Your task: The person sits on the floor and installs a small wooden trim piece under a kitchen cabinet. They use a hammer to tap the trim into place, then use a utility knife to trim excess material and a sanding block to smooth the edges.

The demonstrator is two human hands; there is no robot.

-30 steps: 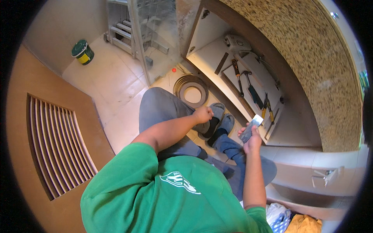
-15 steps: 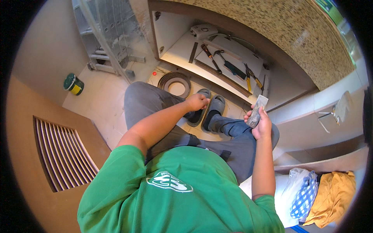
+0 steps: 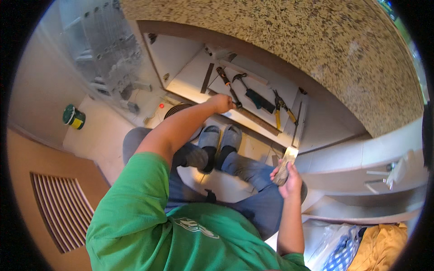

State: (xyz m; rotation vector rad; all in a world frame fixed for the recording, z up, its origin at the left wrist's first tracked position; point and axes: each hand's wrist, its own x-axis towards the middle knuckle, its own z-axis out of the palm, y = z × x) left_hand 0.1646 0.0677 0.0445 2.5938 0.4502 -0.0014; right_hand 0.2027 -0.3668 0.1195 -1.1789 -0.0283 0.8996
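My right hand is wrapped round a putty knife, its flat pale metal blade pointing away and its worn, stained handle in my palm. My left hand reaches over the front edge of the cabinet shelf, fingers closed; whatever they may pinch is hidden. Close to those fingers lies a long tool with an orange and black grip. Beside it on the shelf are a claw hammer with a dark handle and pliers with yellow handles.
Overhead juts a speckled stone countertop. A coil of brown edging strip lies on the floor, partly behind my left arm. A green tub and a plastic-covered ladder stand at left, near a louvred door panel. Orange cloth lies lower right.
My left hand has moved forward from over my feet to the shelf edge. The putty knife has shifted left and nearer in my right hand. The view has tilted, showing more countertop.
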